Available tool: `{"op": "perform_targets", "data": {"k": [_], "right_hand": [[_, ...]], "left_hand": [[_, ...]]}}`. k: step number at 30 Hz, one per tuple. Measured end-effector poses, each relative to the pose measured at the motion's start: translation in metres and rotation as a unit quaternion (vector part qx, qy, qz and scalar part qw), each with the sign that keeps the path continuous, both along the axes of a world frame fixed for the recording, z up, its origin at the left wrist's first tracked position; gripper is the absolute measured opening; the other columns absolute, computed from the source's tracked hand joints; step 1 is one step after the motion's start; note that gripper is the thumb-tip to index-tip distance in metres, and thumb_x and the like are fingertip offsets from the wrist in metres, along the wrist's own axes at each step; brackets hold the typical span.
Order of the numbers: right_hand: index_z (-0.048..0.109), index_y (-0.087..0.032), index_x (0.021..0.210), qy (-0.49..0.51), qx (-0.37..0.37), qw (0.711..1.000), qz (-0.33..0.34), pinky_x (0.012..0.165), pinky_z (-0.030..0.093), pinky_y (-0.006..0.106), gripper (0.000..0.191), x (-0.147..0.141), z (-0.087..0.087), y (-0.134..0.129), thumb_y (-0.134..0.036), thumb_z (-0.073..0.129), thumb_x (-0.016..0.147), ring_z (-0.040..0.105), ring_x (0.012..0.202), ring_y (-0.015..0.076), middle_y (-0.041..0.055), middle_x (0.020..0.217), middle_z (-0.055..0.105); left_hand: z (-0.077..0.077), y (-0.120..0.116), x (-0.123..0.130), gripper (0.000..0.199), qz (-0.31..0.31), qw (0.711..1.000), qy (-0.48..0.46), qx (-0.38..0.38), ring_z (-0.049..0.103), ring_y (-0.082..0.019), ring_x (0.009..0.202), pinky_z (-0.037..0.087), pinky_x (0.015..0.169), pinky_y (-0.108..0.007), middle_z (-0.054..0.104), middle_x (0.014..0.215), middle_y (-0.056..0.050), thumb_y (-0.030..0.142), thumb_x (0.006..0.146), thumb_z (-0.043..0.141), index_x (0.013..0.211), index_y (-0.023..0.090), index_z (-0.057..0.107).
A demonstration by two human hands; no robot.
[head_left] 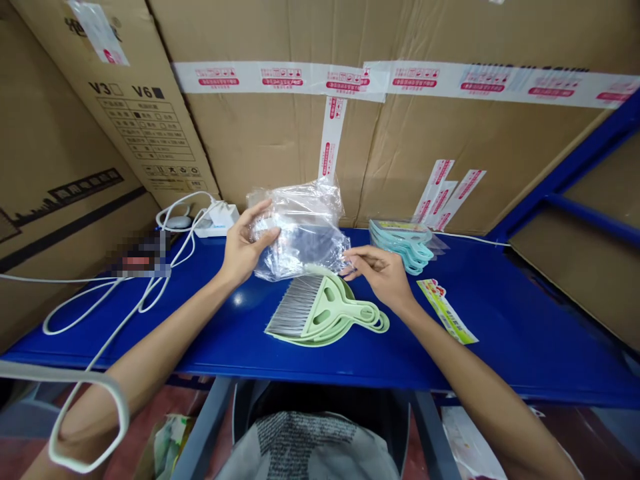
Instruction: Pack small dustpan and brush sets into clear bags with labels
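Observation:
Clear plastic bags (310,233) are held up over the blue table by my left hand (249,243), its thumb in front and fingers around the left edge. My right hand (377,270) pinches the bags' lower right corner between thumb and fingertips. Just below the bags, a green brush and dustpan set (325,313) lies flat, grey bristles to the left and handles to the right. A yellow-green printed card (447,311) rests right of my right hand. Behind that hand, light blue dustpan sets (403,243) sit in clear wrapping.
The blue table (240,357) is backed by large cardboard boxes (280,140). White cables (150,287) loop across its left side to a white power strip (217,220). A blue metal frame (565,170) stands at the right. Below the front edge is a dark bin (405,427).

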State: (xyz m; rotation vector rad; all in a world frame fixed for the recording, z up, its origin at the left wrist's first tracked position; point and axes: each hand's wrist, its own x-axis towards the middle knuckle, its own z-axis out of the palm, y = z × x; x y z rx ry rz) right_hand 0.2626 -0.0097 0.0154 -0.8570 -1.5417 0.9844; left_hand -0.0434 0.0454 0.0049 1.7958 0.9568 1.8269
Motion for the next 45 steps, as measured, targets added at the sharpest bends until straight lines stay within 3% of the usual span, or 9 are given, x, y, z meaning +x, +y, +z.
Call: {"op": "perform_targets", "data": {"k": [4, 11, 17, 22, 28, 37, 41, 45], "right_hand": [[0.083, -0.018, 0.102, -0.003, -0.010, 1.000, 0.001, 0.068, 0.073, 0.039, 0.036, 0.000, 0.000, -0.002, -0.052, 0.078, 0.094, 0.082, 0.072, 0.0227, 0.0047, 0.081, 0.079], [0.074, -0.019, 0.090, 0.001, -0.023, 1.000, 0.004, 0.063, 0.072, 0.036, 0.033, -0.002, 0.006, -0.006, -0.047, 0.090, 0.083, 0.079, 0.070, 0.0219, 0.0030, 0.076, 0.075], [0.065, -0.024, 0.117, 0.004, -0.013, 1.000, -0.015, 0.061, 0.072, 0.035, 0.046, -0.002, 0.004, -0.004, -0.043, 0.089, 0.082, 0.077, 0.073, 0.0193, 0.0036, 0.103, 0.073], [0.071, -0.021, 0.099, -0.072, 0.021, 0.995, -0.064, 0.053, 0.065, 0.028, 0.026, 0.000, 0.002, -0.004, -0.043, 0.080, 0.089, 0.068, 0.072, 0.0165, 0.0037, 0.089, 0.069], [0.065, -0.022, 0.099, -0.072, 0.012, 0.993, -0.093, 0.039, 0.052, 0.024, 0.028, 0.001, 0.002, -0.002, -0.038, 0.082, 0.083, 0.064, 0.062, 0.0155, 0.0018, 0.084, 0.068], [0.070, -0.023, 0.115, -0.054, 0.059, 0.992, -0.100, 0.046, 0.054, 0.024, 0.022, 0.002, 0.004, -0.007, -0.036, 0.071, 0.096, 0.069, 0.065, 0.0164, 0.0008, 0.083, 0.070], [0.079, -0.025, 0.119, -0.084, 0.088, 0.988, -0.098, 0.051, 0.056, 0.026, 0.027, 0.002, 0.004, -0.009, -0.040, 0.066, 0.102, 0.064, 0.069, 0.0154, 0.0032, 0.090, 0.069], [0.076, -0.026, 0.129, -0.038, 0.069, 0.994, -0.079, 0.048, 0.052, 0.025, 0.036, 0.001, 0.005, -0.008, -0.044, 0.071, 0.099, 0.060, 0.069, 0.0142, 0.0039, 0.097, 0.067]], "left_hand": [[0.000, 0.001, -0.001, 0.063, -0.011, 1.000, 0.004, 0.001, 0.067, -0.032, 0.133, 0.067, 0.095, -0.045, 0.066, 0.150, -0.010, 0.046, 0.092, 0.085, 0.149, 0.032, 0.064], [0.006, -0.003, -0.001, 0.068, 0.003, 0.999, 0.023, 0.033, 0.059, -0.035, 0.143, 0.060, 0.109, -0.052, 0.061, 0.155, -0.009, 0.052, 0.091, 0.085, 0.151, 0.034, 0.060], [0.005, -0.002, -0.002, 0.069, 0.005, 1.000, 0.002, 0.025, 0.065, -0.033, 0.135, 0.065, 0.101, -0.047, 0.062, 0.150, -0.008, 0.052, 0.088, 0.088, 0.149, 0.034, 0.062], [0.003, -0.006, 0.001, 0.070, -0.001, 1.000, 0.019, 0.020, 0.064, -0.035, 0.137, 0.069, 0.089, -0.042, 0.060, 0.154, -0.009, 0.050, 0.089, 0.088, 0.152, 0.036, 0.060], [0.004, -0.011, 0.005, 0.068, 0.005, 0.999, 0.020, 0.042, 0.064, -0.033, 0.137, 0.063, 0.105, -0.050, 0.062, 0.153, -0.007, 0.043, 0.089, 0.089, 0.151, 0.037, 0.061], [0.005, -0.010, 0.004, 0.069, 0.028, 0.997, 0.032, 0.067, 0.059, -0.032, 0.144, 0.048, 0.124, -0.055, 0.062, 0.154, -0.006, 0.041, 0.089, 0.090, 0.152, 0.037, 0.060], [0.003, -0.007, 0.003, 0.073, 0.033, 0.997, 0.034, 0.066, 0.058, -0.033, 0.146, 0.046, 0.125, -0.056, 0.059, 0.157, -0.006, 0.044, 0.089, 0.089, 0.154, 0.038, 0.058], [0.000, -0.007, 0.004, 0.078, 0.033, 0.997, 0.039, 0.059, 0.058, -0.035, 0.145, 0.054, 0.118, -0.056, 0.058, 0.157, -0.008, 0.047, 0.087, 0.090, 0.156, 0.036, 0.056]]}}
